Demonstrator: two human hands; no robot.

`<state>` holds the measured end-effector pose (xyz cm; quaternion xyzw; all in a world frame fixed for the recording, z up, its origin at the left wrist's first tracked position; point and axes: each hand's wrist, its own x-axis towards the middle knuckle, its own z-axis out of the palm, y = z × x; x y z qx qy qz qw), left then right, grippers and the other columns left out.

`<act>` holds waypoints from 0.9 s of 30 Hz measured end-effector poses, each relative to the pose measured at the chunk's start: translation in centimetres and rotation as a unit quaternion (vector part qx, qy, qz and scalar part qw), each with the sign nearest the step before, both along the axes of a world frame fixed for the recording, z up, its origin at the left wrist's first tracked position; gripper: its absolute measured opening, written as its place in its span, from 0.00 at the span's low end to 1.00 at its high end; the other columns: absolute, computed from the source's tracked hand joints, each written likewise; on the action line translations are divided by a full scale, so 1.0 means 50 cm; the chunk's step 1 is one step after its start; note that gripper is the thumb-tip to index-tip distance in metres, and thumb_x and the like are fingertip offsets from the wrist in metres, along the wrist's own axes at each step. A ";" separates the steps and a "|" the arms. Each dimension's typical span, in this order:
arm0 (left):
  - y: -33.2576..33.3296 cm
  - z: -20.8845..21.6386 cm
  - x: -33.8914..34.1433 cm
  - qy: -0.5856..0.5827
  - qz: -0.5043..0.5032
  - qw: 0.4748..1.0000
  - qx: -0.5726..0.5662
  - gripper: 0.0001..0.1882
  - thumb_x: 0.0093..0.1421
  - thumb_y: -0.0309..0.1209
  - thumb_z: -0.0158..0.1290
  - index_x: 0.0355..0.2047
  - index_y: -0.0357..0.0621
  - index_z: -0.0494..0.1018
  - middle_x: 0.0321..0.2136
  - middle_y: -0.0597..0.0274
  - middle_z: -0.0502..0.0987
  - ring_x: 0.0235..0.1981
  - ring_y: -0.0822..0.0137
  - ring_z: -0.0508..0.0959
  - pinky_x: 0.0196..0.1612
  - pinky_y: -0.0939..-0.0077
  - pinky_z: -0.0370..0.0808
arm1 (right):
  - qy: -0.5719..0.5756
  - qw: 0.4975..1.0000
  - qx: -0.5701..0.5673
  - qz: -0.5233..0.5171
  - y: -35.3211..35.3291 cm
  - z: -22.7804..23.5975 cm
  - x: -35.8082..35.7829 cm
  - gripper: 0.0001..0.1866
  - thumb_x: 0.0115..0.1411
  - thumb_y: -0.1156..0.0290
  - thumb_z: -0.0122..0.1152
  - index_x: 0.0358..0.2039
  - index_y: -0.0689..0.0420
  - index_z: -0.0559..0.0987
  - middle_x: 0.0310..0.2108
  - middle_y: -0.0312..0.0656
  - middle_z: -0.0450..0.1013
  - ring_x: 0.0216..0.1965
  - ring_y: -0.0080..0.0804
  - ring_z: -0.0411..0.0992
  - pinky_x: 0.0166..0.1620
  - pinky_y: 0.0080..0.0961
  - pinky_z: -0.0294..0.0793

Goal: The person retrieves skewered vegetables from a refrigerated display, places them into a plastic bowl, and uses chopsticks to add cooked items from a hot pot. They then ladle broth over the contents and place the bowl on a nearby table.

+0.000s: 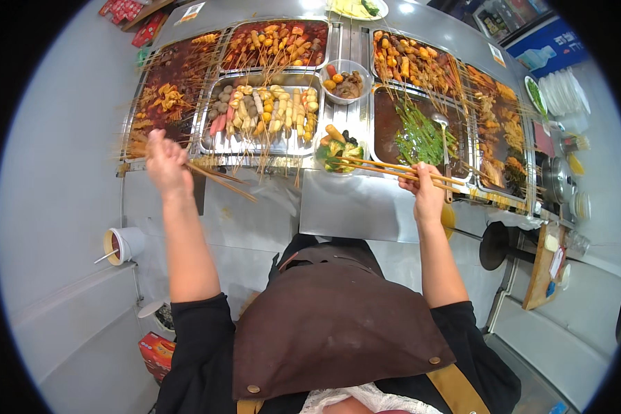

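Note:
My left hand [167, 165] is closed around a few thin bamboo skewers [221, 181], whose bare ends stick out to the lower right. It hovers by the near corner of the left tray [132, 131] of skewered food in dark red broth. In my right hand [426, 186] is a pair of long wooden chopsticks [386, 168]. Their tips reach left to the broccoli [345, 150] in a small clear bowl [320, 164]. Nearby, green leafy skewers [417, 134] and a metal slotted spoon [443, 122] lie in a tray of brown broth [385, 131].
Behind the broccoli, a clear round bowl [369, 83] holds brown food. Trays of skewers [272, 45] line the counter, many sticks overhanging its near edge. Stacked white plates [564, 93] and a pot [557, 178] stand right. A white bucket [127, 245] is low on the left.

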<state>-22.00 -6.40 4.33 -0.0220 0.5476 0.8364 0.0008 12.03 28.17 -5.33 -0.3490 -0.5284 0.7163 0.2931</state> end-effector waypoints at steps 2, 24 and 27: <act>-0.074 0.006 0.014 -0.001 0.056 0.998 0.024 0.14 0.72 0.40 0.47 0.31 0.46 0.66 0.18 0.74 0.56 0.19 0.79 0.57 0.21 0.83 0.58 | 0.002 0.998 0.052 0.025 0.025 0.029 0.022 0.14 0.71 0.62 0.53 0.38 0.63 0.73 0.31 0.46 0.76 0.28 0.33 0.79 0.33 0.26 0.83; -0.523 -0.501 1.001 -0.158 0.470 0.826 0.268 0.07 0.66 0.31 0.56 0.35 0.40 0.75 0.31 0.60 0.79 0.32 0.67 0.81 0.39 0.77 0.84 | -0.109 0.858 0.443 0.237 0.106 0.190 -0.122 0.12 0.69 0.65 0.55 0.31 0.58 0.78 0.24 0.33 0.74 0.26 0.20 0.70 0.33 0.23 0.70; -0.474 -0.594 1.174 -0.192 0.535 0.749 0.342 0.04 0.64 0.28 0.57 0.34 0.42 0.75 0.30 0.60 0.80 0.32 0.65 0.82 0.41 0.72 0.85 | 0.027 0.922 0.259 0.285 0.057 0.224 -0.137 0.13 0.70 0.65 0.54 0.30 0.58 0.75 0.26 0.35 0.72 0.26 0.21 0.68 0.30 0.16 0.71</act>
